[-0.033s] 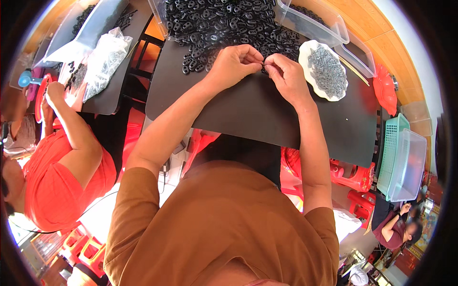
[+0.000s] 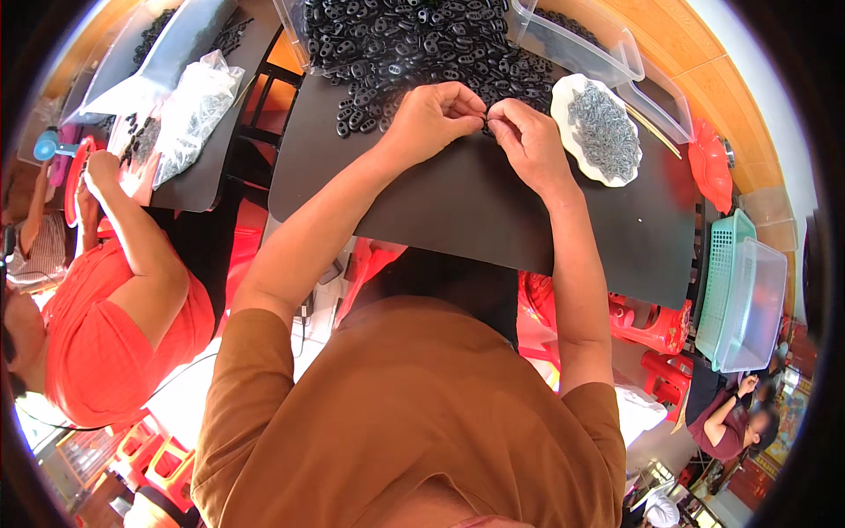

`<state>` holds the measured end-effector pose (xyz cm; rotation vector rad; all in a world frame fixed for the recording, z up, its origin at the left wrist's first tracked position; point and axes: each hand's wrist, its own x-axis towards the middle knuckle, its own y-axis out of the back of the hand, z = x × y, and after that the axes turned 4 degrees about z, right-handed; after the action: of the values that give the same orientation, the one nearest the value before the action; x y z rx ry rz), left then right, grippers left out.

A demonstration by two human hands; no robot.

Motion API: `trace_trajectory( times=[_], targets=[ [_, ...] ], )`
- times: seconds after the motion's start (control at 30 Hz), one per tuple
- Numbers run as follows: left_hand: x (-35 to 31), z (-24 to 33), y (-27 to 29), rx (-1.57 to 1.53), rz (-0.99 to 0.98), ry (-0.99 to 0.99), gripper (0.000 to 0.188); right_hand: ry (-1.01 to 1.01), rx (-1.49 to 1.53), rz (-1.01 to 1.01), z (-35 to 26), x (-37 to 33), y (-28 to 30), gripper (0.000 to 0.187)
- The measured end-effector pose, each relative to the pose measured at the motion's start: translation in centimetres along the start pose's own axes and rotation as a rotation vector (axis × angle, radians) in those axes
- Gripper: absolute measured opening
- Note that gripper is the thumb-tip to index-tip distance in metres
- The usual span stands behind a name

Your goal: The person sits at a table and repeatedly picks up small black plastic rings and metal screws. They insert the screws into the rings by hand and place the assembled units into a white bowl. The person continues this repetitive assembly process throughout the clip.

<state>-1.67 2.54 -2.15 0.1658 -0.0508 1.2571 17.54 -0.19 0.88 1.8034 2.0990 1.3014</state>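
My left hand [image 2: 436, 121] and my right hand [image 2: 531, 145] meet fingertip to fingertip over the near edge of a heap of black pieces. Both are closed in a pinch around a small black piece [image 2: 487, 121], mostly covered by the fingers. The heaped black oval pieces [image 2: 414, 53] have holes through them and spread over the far part of the dark table [image 2: 458, 211]. Just right of my right hand stands a white scalloped dish [image 2: 563, 99], filled with small slim grey pieces [image 2: 606, 132] too fine to name.
Clear plastic bins [image 2: 581, 48] border the heap. Thin sticks [image 2: 656, 132] and a red scalloped dish [image 2: 709, 165] lie farther right, above a green basket [image 2: 723, 273]. At left, a co-worker in red [image 2: 132, 326] sits at another table holding a clear bag [image 2: 202, 114].
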Motion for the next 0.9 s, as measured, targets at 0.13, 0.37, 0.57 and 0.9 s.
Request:
trace_trajectory(
  times=[0.13,0.37,0.57,0.9],
  targets=[
    [-0.1,0.3,-0.1,-0.006,0.007,0.01,0.017,0.044,-0.039,-0.008,-0.3,0.1,-0.1,0.008],
    [-0.1,-0.3,-0.2,0.004,-0.002,-0.008,0.015,0.021,-0.091,-0.045,-0.4,0.0,-0.2,0.009],
    [-0.3,0.1,-0.5,0.012,0.011,-0.015,0.014,-0.108,-0.003,-0.044,-0.7,0.0,0.0,0.008],
    [-3.4,1.4,-0.6,0.021,0.083,-0.061,0.014,-0.381,0.443,-0.084,1.0,-0.8,-0.5,0.008]
  ],
)
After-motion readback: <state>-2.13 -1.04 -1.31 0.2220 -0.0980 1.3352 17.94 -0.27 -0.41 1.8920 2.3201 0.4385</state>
